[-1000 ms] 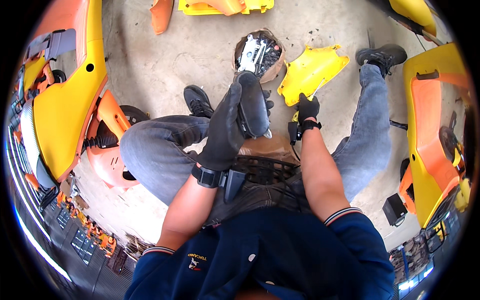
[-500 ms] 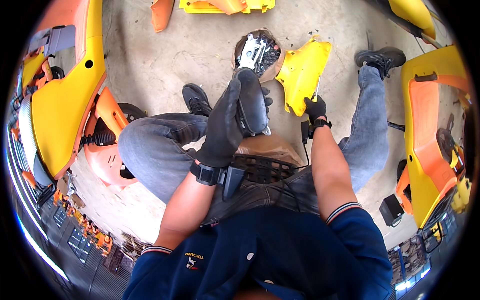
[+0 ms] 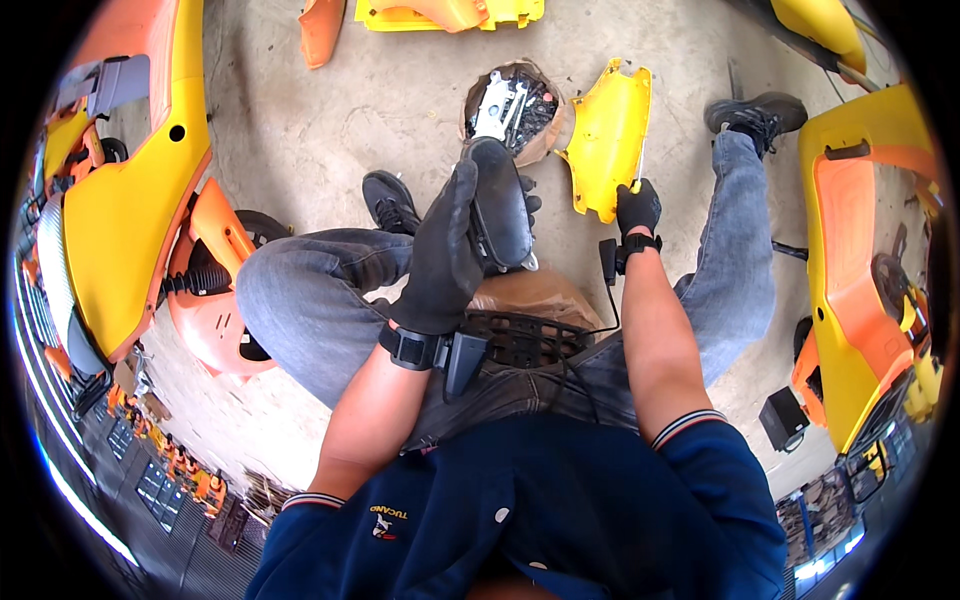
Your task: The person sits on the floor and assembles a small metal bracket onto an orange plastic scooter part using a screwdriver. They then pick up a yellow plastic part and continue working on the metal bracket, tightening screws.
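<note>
Your hands are apart. Your gloved left hand (image 3: pixel 440 260) is wrapped around a long black part (image 3: pixel 503 210), fingertips showing on its far side, probably to keep it from turning. Just beyond stands an open paper bag (image 3: pixel 545 148) of dark pieces with a silver bracket (image 3: pixel 494 104), likely placed for both hands to reach; you can't tell whether bracket and part join. Your right hand (image 3: pixel 638 207) closes on a slim tool (image 3: pixel 642 168), its shaft along the yellow panel (image 3: pixel 608 135) just ahead; whether those fingers also pinch the panel is unclear.
</note>
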